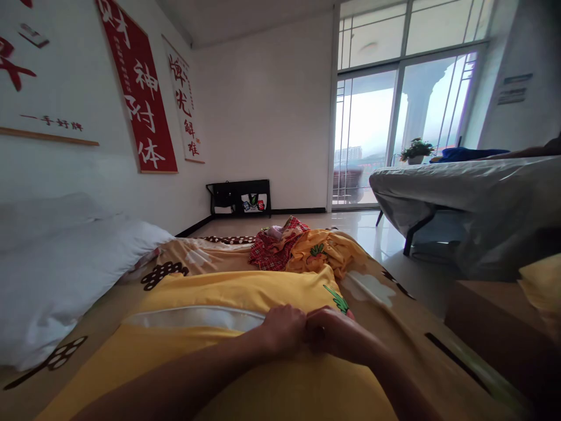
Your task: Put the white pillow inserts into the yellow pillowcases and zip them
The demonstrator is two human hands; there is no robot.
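A yellow pillowcase [184,362] with a green leaf print lies flat in front of me. Through its long slit, a white pillow [197,316] shows inside. My left hand [283,330] is closed on the pillowcase cloth at the slit's right end. Right beside it, my right hand [331,330] is closed with its fingers curled into the same cloth, close to the leaf print. The two hands touch or nearly touch, and their fingertips are hidden, so any zip pull between them cannot be made out.
Under the pillow is a brown patterned bedspread [372,289]. White pillows [79,263] lie left. Red checked cloth [274,248] and crumpled yellow cloth [333,251] lie beyond. A brown box [495,316] stands right, below a plastic-covered table [460,181].
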